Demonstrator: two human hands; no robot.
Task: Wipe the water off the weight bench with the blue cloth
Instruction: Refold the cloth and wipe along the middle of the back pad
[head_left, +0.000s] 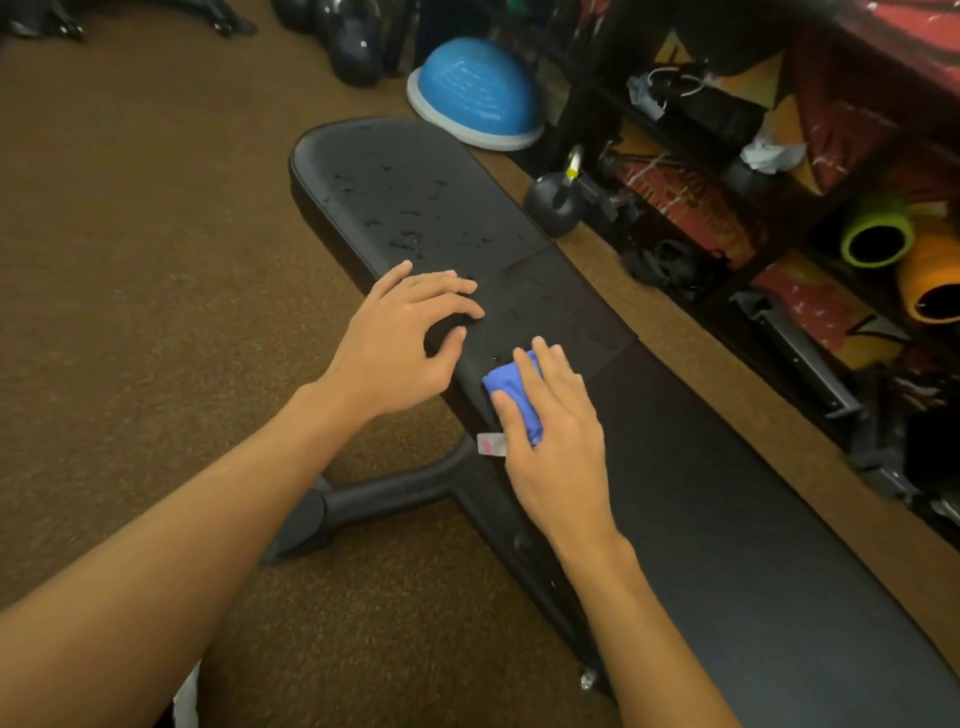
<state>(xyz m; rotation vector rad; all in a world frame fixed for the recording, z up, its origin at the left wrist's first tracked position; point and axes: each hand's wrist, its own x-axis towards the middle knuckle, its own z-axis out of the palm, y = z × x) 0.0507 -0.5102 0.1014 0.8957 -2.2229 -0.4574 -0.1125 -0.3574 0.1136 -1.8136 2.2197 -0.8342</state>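
While the right hand (553, 415) pressed the bunched blue cloth (511, 382) flat-fingered onto the bench (727, 493), the water drops (408, 241) lay off at eleven o'clock along the pad's length, beyond the left hand (410, 332), loose-fingered, holding nothing.

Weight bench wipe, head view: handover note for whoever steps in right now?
Left hand: fingers loosely bent, resting on the bench's left edge, no grip on anything.
Right hand: flat on the blue cloth, pressing it onto the bench near the middle seam.
Done: the near pad looks dry.
To do: water drops cover the far pad, and a few more sit just ahead of the cloth. Wipe forward to the far end.
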